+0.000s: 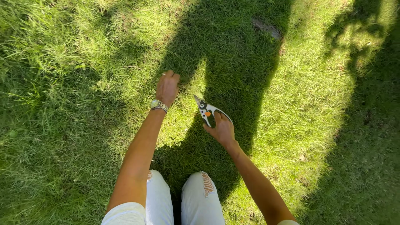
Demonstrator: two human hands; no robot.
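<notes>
My right hand grips a pair of pruning shears with grey and black handles and an orange lock, blades pointing up and left over the grass. My left hand, with a metal watch on the wrist, reaches forward and down to the lawn, fingers curled in the grass blades. Whether it holds a tuft I cannot tell. The two hands are about a hand's width apart. My knees in white ripped trousers show at the bottom.
Long green grass fills the view, part sunlit, part under my shadow. A dark flat stone or bare patch lies at the top, right of centre. Tree shadow covers the right edge.
</notes>
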